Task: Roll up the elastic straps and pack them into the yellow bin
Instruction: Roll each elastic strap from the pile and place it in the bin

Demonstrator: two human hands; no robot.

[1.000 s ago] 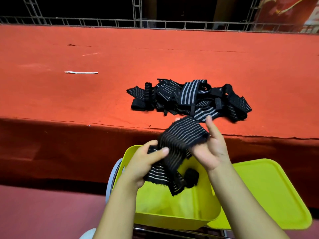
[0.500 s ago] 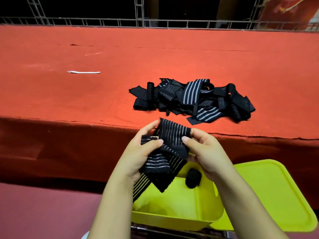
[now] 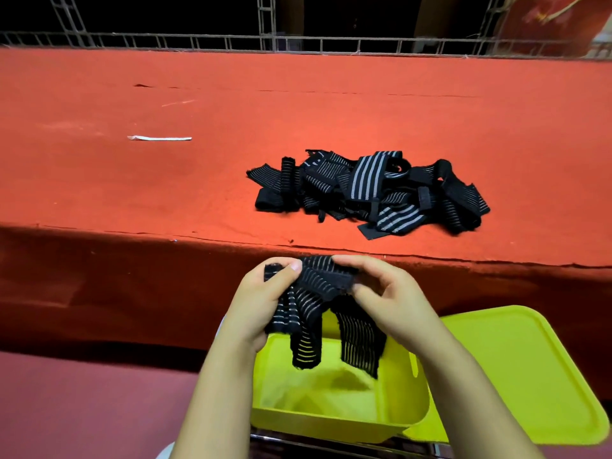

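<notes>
A black elastic strap (image 3: 318, 293) with thin grey stripes is held above the yellow bin (image 3: 331, 419). My left hand (image 3: 261, 306) grips its left part, thumb on top. My right hand (image 3: 387, 296) pinches its upper right edge. Two loose ends of the strap hang down into the bin. On the red table, beyond my hands, lies a heap of more black striped straps (image 3: 367, 190). The strap ends hide part of the bin's inside.
A yellow lid (image 3: 516, 369) lies to the right of the bin. The red cloth-covered table (image 3: 165, 193) has its front edge just beyond my hands. A thin white strip (image 3: 159, 138) lies on it at the left. A metal truss frame (image 3: 298, 44) runs along the back.
Both hands have drawn closer together and lifted the strap's top edge level. The strap now hangs in two ends into the bin, hiding the black roll seen there earlier.
</notes>
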